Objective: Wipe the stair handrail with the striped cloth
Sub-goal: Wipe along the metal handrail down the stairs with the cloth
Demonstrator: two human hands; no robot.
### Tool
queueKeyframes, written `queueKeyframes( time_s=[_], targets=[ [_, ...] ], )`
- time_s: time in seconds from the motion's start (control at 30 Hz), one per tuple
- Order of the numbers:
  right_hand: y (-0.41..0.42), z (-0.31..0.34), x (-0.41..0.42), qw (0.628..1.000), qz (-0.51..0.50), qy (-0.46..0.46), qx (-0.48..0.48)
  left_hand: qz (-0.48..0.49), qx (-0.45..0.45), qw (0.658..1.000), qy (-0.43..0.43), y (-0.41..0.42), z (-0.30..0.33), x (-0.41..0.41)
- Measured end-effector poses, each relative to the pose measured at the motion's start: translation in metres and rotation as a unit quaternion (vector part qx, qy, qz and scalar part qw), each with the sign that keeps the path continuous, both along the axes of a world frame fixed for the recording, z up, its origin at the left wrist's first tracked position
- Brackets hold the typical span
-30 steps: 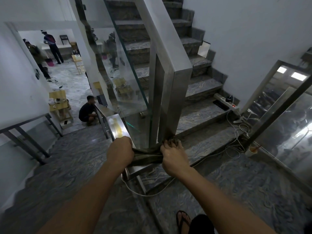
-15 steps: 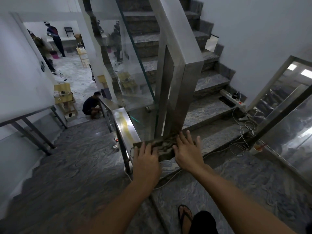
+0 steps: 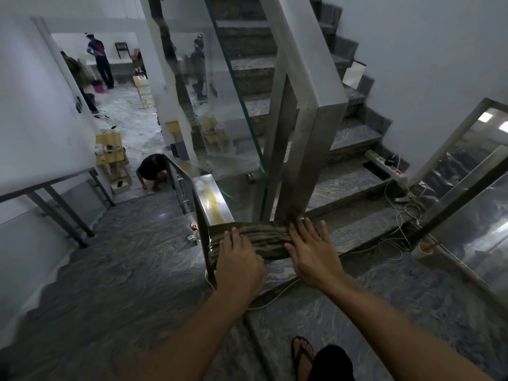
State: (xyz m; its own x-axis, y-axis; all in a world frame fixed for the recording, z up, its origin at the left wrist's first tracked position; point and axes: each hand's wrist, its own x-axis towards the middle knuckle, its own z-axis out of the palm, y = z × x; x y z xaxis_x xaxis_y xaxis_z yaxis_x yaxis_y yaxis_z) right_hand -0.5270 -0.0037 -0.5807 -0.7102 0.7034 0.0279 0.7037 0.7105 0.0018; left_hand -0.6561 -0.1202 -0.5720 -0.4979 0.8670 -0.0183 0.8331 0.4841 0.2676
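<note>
The cloth (image 3: 255, 240) is pressed flat on the handrail (image 3: 213, 200) under both spread hands, left hand (image 3: 237, 261) beside right hand (image 3: 312, 255). Even pressure should be kept and the cloth slid along the rail beyond the fingertips. No writing can be read.

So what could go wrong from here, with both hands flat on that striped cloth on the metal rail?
The left hand and right hand only press flat on the crumpled olive striped cloth; nothing grips it, so it could slide off the shiny steel handrail and drop. White cables trail across the grey marble steps close to the sandalled foot, a possible trip hazard while leaning forward.
</note>
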Motion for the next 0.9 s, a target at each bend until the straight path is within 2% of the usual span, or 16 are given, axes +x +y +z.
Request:
queueKeyframes(
  time_s=[0.17, 0.3, 0.5, 0.7, 0.77, 0.8, 0.9],
  targets=[
    [-0.013, -0.003, -0.002, 0.998, 0.048, -0.042, 0.002, 0.036, 0.025, 0.996, -0.075, 0.005, -0.001, -0.016],
    [-0.012, 0.01, -0.004, 0.994, 0.1, -0.037, 0.019, 0.035, 0.011, 0.999, -0.039, 0.014, -0.005, -0.037],
    [-0.011, 0.005, -0.007, 0.981, 0.185, -0.034, -0.036, -0.057, -0.056, 0.997, 0.013, 0.021, -0.008, -0.068],
    [-0.062, 0.001, -0.032, 0.986, 0.15, 0.0, -0.079, -0.153, -0.077, 0.985, 0.022, 0.026, -0.007, -0.111],
    [-0.067, 0.006, -0.039, 0.987, 0.147, -0.029, -0.065, -0.174, -0.085, 0.981, 0.017, 0.03, -0.007, -0.123],
    [-0.065, 0.009, -0.043, 0.986, 0.152, -0.035, -0.054, -0.182, -0.086, 0.979, 0.017, 0.032, -0.007, -0.128],
    [-0.057, 0.011, -0.049, 0.975, 0.196, -0.018, -0.103, -0.185, -0.077, 0.98, 0.015, 0.036, -0.008, -0.142]
  ],
)
